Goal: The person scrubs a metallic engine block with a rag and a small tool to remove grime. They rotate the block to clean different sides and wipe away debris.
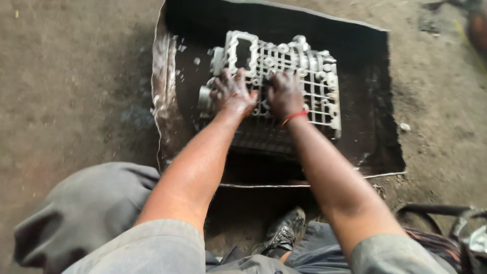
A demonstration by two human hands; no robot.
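The light is soft and rather dim, without hard shadows. The dark sunken square pit point(355, 76) is almost black toward 12 o'clock. The pale grey metal grid casting point(304, 76) shines a little. Motion blur softens the whole picture, most strongly at 9 o'clock.

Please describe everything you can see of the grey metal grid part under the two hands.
The metal grid part is a pale silver-grey casting, a lattice of thin bars with round bosses and one rectangular frame opening at its upper left. It looks rough and wet or dusty. It lies nearly flat in a dark sheet-metal tray on the ground. The left hand and right hand both press on its near edge.
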